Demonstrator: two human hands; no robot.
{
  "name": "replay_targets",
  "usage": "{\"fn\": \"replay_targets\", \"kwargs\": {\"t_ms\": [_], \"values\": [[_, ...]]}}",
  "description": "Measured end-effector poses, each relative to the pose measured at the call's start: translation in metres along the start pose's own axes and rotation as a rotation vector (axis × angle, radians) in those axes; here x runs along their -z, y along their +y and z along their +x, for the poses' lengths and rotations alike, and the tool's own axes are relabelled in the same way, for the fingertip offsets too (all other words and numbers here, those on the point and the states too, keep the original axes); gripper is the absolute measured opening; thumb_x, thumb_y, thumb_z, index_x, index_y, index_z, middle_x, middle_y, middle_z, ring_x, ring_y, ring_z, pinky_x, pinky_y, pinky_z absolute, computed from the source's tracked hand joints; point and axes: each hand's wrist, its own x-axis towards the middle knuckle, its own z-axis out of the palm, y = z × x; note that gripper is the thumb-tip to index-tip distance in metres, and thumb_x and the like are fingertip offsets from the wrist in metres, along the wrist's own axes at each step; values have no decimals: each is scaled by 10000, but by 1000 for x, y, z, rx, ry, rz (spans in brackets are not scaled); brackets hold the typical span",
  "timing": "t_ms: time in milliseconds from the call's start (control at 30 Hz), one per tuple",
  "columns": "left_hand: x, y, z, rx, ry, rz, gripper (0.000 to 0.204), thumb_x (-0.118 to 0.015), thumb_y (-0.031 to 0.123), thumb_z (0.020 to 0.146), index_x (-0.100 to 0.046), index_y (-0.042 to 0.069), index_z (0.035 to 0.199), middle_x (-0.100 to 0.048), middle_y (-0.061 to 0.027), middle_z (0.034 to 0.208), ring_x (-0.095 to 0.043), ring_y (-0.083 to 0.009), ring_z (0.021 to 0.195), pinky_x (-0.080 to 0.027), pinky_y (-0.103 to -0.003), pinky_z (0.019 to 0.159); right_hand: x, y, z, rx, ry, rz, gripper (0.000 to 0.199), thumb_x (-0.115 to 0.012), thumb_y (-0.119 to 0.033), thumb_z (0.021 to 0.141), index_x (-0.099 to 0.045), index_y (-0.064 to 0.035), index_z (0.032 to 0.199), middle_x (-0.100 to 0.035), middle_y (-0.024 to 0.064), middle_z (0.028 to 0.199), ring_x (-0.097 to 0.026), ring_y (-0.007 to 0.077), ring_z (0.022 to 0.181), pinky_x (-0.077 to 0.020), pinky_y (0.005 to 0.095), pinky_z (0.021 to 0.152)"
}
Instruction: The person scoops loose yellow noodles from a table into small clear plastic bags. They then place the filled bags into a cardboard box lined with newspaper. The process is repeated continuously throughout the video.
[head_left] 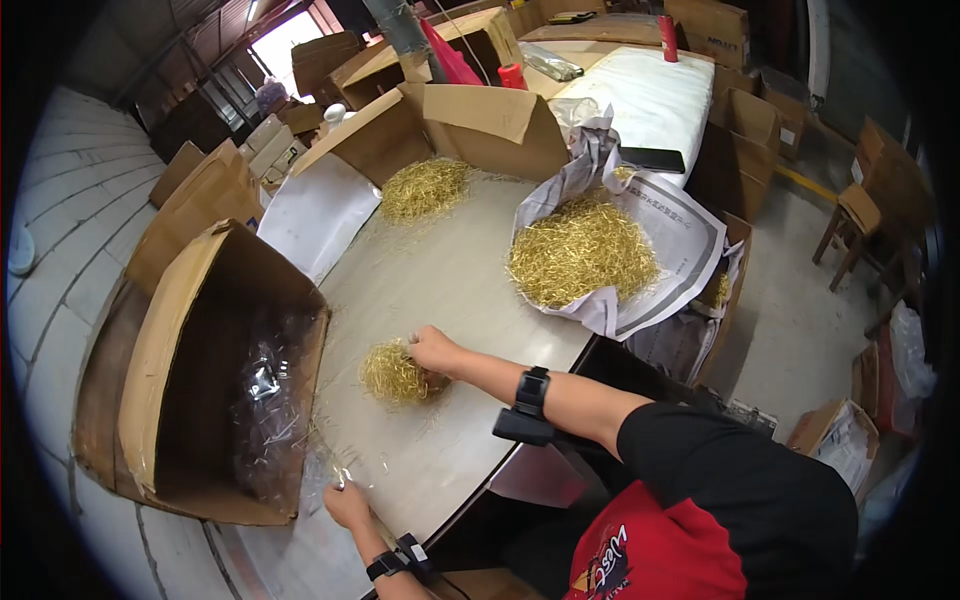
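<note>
My right hand [437, 352] is closed at the edge of a small pile of thin gold-coloured strands [393, 373] on the pale tabletop [455, 255]. Its fingers curl into the strands, and their tips are partly hidden. Nearer the table's front left edge, my left hand [347, 507] pinches what looks like a clear plastic bag [318, 478]. A few loose gold strands lie around it. A larger heap of the same strands [580, 252] rests on a spread printed sheet [668, 245] to the right, and another gold pile [425, 190] sits at the table's far end.
An open cardboard box [165, 375] with clear plastic bags [268, 385] inside stands on its side at the left. Cardboard flaps [490, 112] wall the far edge. A dark phone [652, 160] lies beyond the heap. A wooden stool [855, 225] stands on the floor at right.
</note>
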Motion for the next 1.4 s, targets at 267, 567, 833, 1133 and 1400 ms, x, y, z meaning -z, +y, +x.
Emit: {"fn": "replay_targets", "kwargs": {"t_ms": [267, 567, 833, 1133, 1400], "values": [[30, 12, -53, 349, -174, -878, 72, -536, 0, 752, -491, 31, 800, -534, -86, 571, -482, -147, 390, -335, -227, 315, -7, 16, 25, -131, 78, 183, 202, -502, -67, 812, -586, 97, 894, -574, 143, 749, -596, 251, 539, -512, 369, 413], [19, -2, -96, 251, -128, -1003, 158, -561, -1, 803, -551, -48, 954, -581, -88, 738, -529, -108, 548, -418, -201, 453, -31, 3, 35, 82, 112, -92, 144, -510, -28, 721, -589, 91, 740, -593, 204, 670, -649, 262, 611, -495, 387, 466], [11, 7, -109, 119, -69, -919, 134, -543, 15, 841, -551, -35, 964, -604, -92, 778, -587, -131, 614, -463, -225, 505, -26, 9, 97, 145, 240, -545, 179, -554, -83, 726, -633, 66, 786, -642, 228, 746, -647, 336, 727, -512, 432, 658], [22, 12, -110, 176, -63, -1045, 125, -512, 3, 864, -538, -51, 973, -611, -94, 789, -572, -112, 626, -452, -214, 545, -29, -11, 129, 97, 138, -21, 81, -528, -19, 762, -568, 31, 711, -574, 116, 676, -547, 212, 516, -410, 354, 438], [19, 20, -111, 213, -82, -1046, 119, -515, 17, 865, -543, -41, 965, -617, -92, 795, -575, -105, 623, -462, -211, 552, -5, 23, 179, 178, 223, 44, 80, -514, 6, 753, -557, 73, 745, -577, 143, 705, -587, 242, 595, -454, 387, 493]]}}
